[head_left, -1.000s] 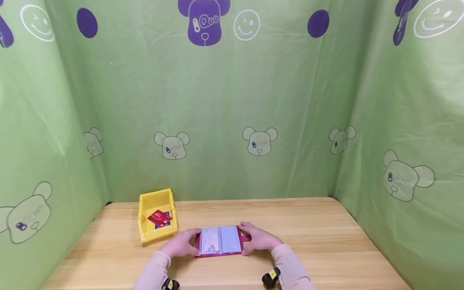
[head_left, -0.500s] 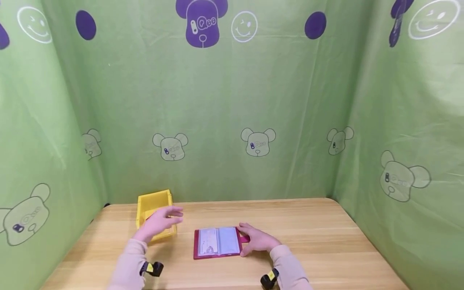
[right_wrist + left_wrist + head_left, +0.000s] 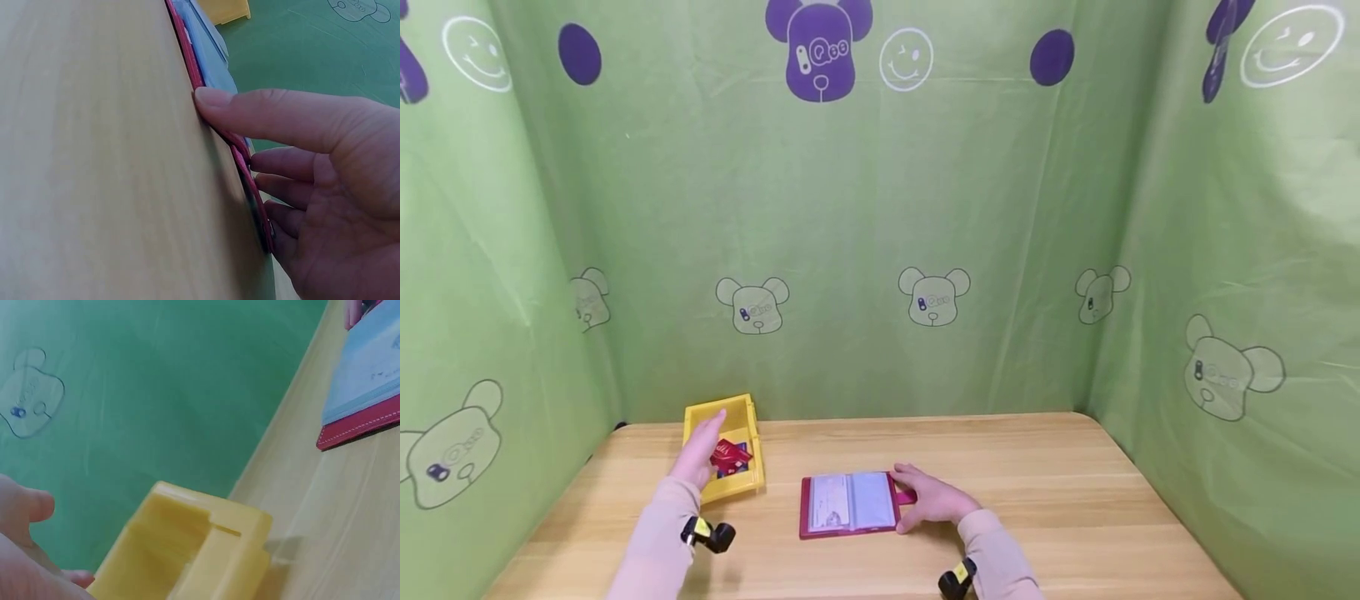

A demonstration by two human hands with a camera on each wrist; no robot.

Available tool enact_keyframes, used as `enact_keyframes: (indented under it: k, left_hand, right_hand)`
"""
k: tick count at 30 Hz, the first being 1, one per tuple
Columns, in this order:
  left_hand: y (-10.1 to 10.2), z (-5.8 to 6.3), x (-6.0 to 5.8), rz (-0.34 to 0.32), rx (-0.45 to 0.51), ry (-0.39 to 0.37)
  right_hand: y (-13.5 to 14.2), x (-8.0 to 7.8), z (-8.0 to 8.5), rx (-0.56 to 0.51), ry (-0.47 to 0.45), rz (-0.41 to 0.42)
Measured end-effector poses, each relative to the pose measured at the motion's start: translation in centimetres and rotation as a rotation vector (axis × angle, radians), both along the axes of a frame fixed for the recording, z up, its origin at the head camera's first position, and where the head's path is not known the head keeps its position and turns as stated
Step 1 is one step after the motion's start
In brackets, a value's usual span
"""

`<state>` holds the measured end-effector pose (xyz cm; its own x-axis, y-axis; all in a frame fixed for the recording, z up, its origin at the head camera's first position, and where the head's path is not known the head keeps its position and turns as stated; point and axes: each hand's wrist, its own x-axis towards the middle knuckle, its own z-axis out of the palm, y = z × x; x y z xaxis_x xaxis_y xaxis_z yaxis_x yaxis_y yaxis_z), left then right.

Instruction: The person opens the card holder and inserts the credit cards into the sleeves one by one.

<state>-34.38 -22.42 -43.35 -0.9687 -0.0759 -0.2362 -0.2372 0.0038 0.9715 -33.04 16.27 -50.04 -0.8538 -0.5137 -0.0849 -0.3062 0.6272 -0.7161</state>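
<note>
An opened red card holder (image 3: 871, 500) with clear sleeves lies flat on the table, and a pale card shows in its left sleeve. At its right end my right hand (image 3: 936, 497) holds the edge, thumb at the near corner and fingers toward the far one; the right wrist view shows the thumb (image 3: 269, 115) against the red cover. My left hand (image 3: 697, 454) is over the left side of a yellow bin (image 3: 733, 488), fingers extended and holding nothing visible. Inside the bin lie a red card (image 3: 730, 454) and a blue card partly beneath it.
The wooden table (image 3: 1037, 467) has green printed curtains (image 3: 850, 358) at its back and sides. The yellow bin stands at the table's back left, apart from the card holder.
My left hand has let go of the card holder's left end and moved left to the yellow bin. My right hand has stayed at the holder's right end.
</note>
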Motion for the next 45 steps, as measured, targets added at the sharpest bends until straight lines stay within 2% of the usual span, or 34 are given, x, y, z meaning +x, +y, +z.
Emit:
enact_keyframes:
  k: [5,12,13,18,22,26,31,42,45]
  left_hand:
    - [-0.3,-0.7,-0.6,0.014,0.082,-0.057]
    - [-0.4,-1.6,-1.6,0.01,0.106,-0.077]
    - [-0.7,-2.1,-2.1,0.005,0.114,-0.079]
    - [-0.9,-2.4,-2.6,0.032,0.149,-0.1]
    - [-0.4,-1.6,-2.3,0.041,0.141,-0.116]
    - [-0.2,-1.2,-2.0,0.059,0.093,-0.147]
    - [-0.5,-1.5,-1.9,0.074,0.041,-0.161]
    - [-0.7,-1.9,-2.0,0.059,0.078,-0.138]
    - [-0.8,-2.0,-1.9,0.062,0.061,-0.125]
  right_hand:
    - [0.0,0.0,0.0,0.005,-0.001,-0.007]
    - [0.0,-0.1,-0.1,-0.003,-0.006,-0.013]
    - [0.0,-0.1,-0.2,-0.003,-0.006,-0.013]
    - [0.0,-0.3,-0.6,0.001,-0.003,-0.01]
    - [0.0,-0.4,-0.7,-0.006,-0.003,-0.01]
    - [0.1,-0.5,-0.9,-0.006,0.002,-0.01]
    - [0.1,-0.5,-0.8,-0.002,0.002,-0.012]
    - [0.2,-0.4,-0.8,-0.008,0.01,-0.005]
    - [0.2,-0.4,-0.9,-0.012,0.01,-0.006]
